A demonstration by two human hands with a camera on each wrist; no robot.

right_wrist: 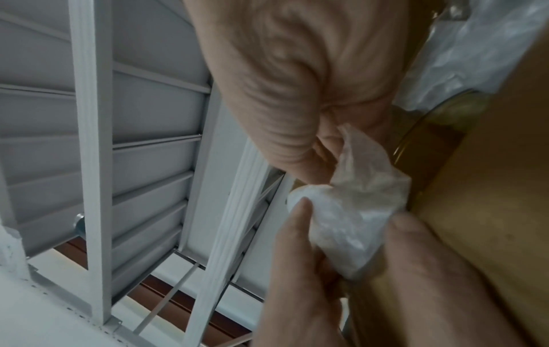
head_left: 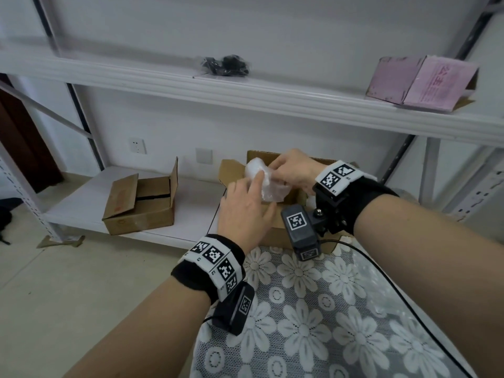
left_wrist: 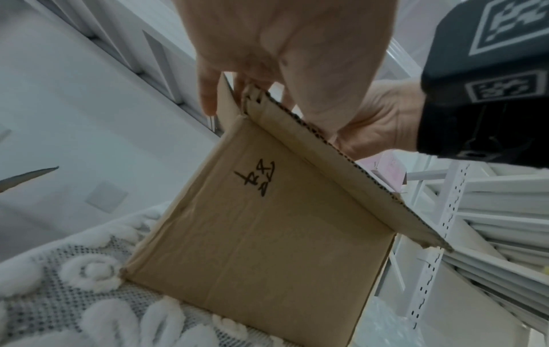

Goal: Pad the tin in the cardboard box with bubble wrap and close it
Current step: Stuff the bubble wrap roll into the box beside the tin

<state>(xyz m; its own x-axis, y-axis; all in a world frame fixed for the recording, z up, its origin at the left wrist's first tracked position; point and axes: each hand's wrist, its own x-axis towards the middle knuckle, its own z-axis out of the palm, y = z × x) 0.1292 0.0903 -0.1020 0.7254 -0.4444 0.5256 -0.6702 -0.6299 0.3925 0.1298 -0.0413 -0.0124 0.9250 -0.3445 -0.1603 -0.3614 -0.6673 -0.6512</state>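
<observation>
Matt brown corrugated cardboard box [left_wrist: 267, 234], crinkled translucent plastic bubble wrap [right_wrist: 350, 216], lacy tablecloth [head_left: 327, 309]

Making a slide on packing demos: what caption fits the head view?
Both hands, left and right, work a wad of bubble wrap into the open box.

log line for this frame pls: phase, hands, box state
phase: padding | right hand: pinches bubble wrap over cardboard box | left hand: fingers on same wrap | flaps: open | tin: partly visible in right wrist view
</observation>
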